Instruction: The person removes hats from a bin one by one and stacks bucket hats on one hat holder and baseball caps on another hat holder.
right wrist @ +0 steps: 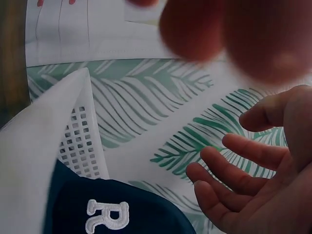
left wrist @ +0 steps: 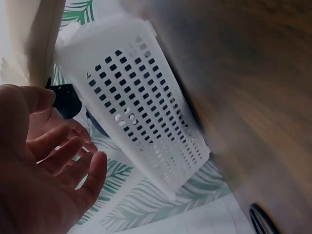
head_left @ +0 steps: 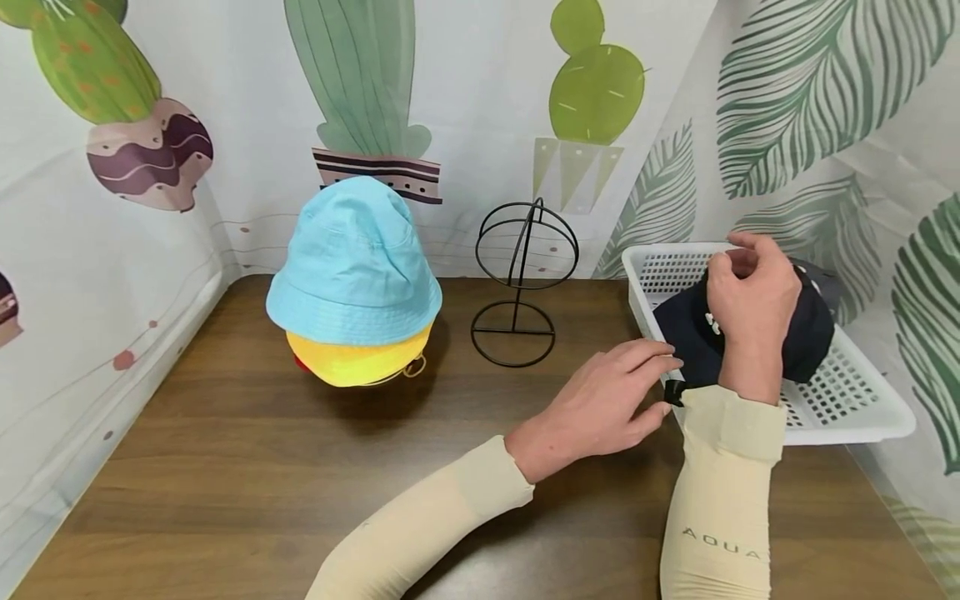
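Note:
My right hand, fingers loosely bent and holding nothing, is above a dark navy cap in the white plastic basket. White lettering, an R, shows on the cap in the right wrist view. My left hand reaches to the basket's near left side, fingers spread around a small black piece by the right cuff. In the left wrist view the thumb of the left hand comes close to that black piece; whether they touch, I cannot tell.
Left of centre, a light blue bucket hat sits over a yellow hat; whatever supports them is hidden. A bare black wire hat stand stands between them and the basket. Printed cloth hangs behind the brown wooden table.

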